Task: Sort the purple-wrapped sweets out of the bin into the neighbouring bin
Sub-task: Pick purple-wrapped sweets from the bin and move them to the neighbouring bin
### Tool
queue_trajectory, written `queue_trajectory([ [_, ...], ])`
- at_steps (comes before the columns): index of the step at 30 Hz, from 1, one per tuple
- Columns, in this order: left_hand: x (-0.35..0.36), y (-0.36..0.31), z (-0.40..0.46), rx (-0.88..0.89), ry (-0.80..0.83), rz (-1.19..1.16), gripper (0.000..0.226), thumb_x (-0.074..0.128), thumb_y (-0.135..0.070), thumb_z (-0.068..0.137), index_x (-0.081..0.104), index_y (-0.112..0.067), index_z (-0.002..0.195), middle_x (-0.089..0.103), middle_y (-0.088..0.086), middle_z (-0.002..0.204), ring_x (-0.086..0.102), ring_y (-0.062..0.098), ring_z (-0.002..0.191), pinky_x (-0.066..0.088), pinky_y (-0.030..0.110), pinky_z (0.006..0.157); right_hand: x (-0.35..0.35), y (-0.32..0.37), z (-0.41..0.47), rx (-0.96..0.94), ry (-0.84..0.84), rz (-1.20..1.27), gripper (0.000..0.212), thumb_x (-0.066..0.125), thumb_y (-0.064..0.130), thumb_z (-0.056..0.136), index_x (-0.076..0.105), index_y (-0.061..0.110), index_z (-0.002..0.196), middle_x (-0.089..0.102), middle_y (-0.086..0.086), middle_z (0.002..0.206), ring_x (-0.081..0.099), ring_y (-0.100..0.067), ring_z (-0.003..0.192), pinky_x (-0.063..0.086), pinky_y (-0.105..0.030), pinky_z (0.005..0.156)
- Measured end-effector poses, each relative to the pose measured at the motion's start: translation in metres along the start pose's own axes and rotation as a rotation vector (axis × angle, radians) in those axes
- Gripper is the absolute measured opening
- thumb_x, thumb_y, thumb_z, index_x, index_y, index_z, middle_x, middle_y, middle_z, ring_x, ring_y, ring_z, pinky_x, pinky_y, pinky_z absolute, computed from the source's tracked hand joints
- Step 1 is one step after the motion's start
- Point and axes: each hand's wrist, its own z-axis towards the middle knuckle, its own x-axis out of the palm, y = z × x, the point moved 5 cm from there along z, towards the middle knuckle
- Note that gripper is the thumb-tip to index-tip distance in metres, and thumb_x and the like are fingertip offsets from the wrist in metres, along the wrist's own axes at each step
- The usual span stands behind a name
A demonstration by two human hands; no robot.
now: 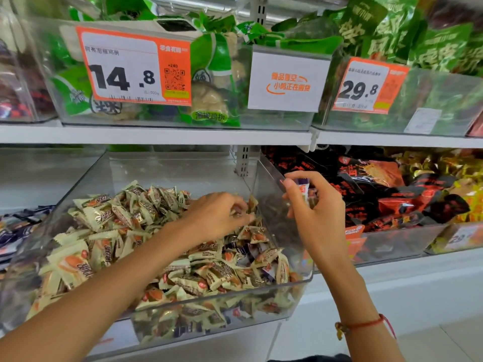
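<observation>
Clear bin, one, lower shelf, heaped with cream-wrapped sweets, too many to count; a few purple-wrapped sweets mixed in near the right front, number unclear because partly buried. Left hand, one, reaching into the heap, fingertips curled together on a small wrapper that is hard to identify. Right hand, one, raised over the bin's right wall, thumb and fingers pinching one purple-and-white sweet, mostly covered by the fingers. Red cord bracelet, one, right wrist. Neighbouring bin, right, holding black-and-red packets. Price cards above: two orange, one white. Purple packets at far left, cut off by the frame edge.
</observation>
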Motion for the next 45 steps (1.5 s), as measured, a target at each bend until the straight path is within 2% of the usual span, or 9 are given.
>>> queue_trajectory([
  [2,0.012,-0.020,-0.006,0.092,0.236,-0.261,0.042,0.056,-0.056,0.085,0.066,-0.025,0.113,0.064,-0.016,0.099,0.060,0.006,0.093,0.049,0.027,0.079,-0.001,-0.001,0.001,-0.022,0.012,-0.016,0.007,0.059,0.022,0.095,0.065,0.024,0.094,0.064,0.001,0.068,0.056,-0.027,0.055,0.046,-0.045,0.054],
  [6,0.043,-0.029,-0.005,0.144,0.421,-0.150,0.040,0.063,-0.045,0.086,0.061,-0.027,0.122,0.062,-0.010,0.104,0.060,0.012,0.102,0.050,0.033,0.089,0.001,-0.001,-0.002,-0.053,0.035,-0.044,0.008,0.058,0.021,0.095,0.065,0.023,0.092,0.058,0.009,0.063,0.052,-0.024,0.052,0.043,-0.044,0.051],
  [15,0.001,0.000,0.010,-0.043,-0.159,0.052,0.030,0.066,-0.039,0.086,0.062,-0.033,0.115,0.064,-0.012,0.111,0.059,0.007,0.092,0.041,0.021,0.072,-0.001,-0.003,-0.002,-0.051,0.025,-0.029,0.008,0.057,0.020,0.095,0.065,0.023,0.094,0.061,0.010,0.069,0.056,-0.027,0.053,0.044,-0.046,0.051],
  [21,0.040,-0.041,-0.022,0.137,0.536,-0.081,0.032,0.063,-0.044,0.086,0.066,-0.015,0.099,0.059,-0.013,0.078,0.052,0.004,0.068,0.040,0.017,0.061,-0.002,-0.005,-0.001,-0.055,0.037,-0.053,0.014,0.052,0.019,0.098,0.065,0.023,0.104,0.066,0.007,0.088,0.061,-0.019,0.068,0.049,-0.045,0.059],
  [26,0.031,-0.033,-0.023,0.069,0.291,-0.133,0.024,0.074,-0.035,0.080,0.073,-0.024,0.100,0.072,-0.004,0.094,0.065,0.013,0.090,0.054,0.040,0.083,-0.001,-0.002,-0.003,-0.089,0.113,-0.172,0.016,0.049,0.024,0.099,0.064,0.026,0.101,0.056,0.014,0.071,0.046,-0.008,0.055,0.029,-0.024,0.052],
  [32,-0.018,-0.014,-0.037,-0.105,-0.016,-0.747,0.020,0.081,-0.028,0.070,0.071,-0.031,0.088,0.074,-0.006,0.089,0.068,0.001,0.082,0.053,0.016,0.076,0.000,0.009,-0.010,-0.063,0.091,-0.165,0.019,0.053,0.039,0.095,0.065,0.026,0.089,0.054,0.020,0.063,0.053,-0.001,0.059,0.031,-0.015,0.050],
  [36,-0.019,-0.020,-0.038,-0.125,-0.026,-0.919,0.018,0.077,-0.029,0.074,0.071,-0.030,0.091,0.074,-0.013,0.084,0.066,-0.007,0.079,0.049,0.006,0.063,0.008,0.016,-0.009,-0.060,0.109,0.003,0.045,0.048,0.063,0.086,0.065,0.022,0.080,0.056,0.013,0.062,0.048,-0.008,0.055,0.034,-0.022,0.052],
  [40,-0.025,-0.029,-0.031,-0.018,0.147,-0.888,0.020,0.073,-0.020,0.079,0.071,-0.025,0.099,0.074,-0.009,0.095,0.067,0.000,0.093,0.052,0.015,0.083,0.004,0.021,-0.008,-0.123,0.021,0.002,0.035,0.061,0.040,0.091,0.056,0.011,0.070,0.051,0.003,0.058,0.038,-0.009,0.051,0.030,-0.023,0.050],
  [45,0.012,-0.014,0.007,-0.001,0.258,-0.459,0.026,0.064,-0.023,0.089,0.067,-0.015,0.114,0.067,-0.002,0.114,0.062,0.010,0.104,0.048,0.023,0.095,-0.010,0.012,-0.003,0.006,-0.106,0.091,0.031,0.056,0.036,0.095,0.055,0.016,0.072,0.053,0.006,0.059,0.042,-0.007,0.053,0.032,-0.022,0.052],
])
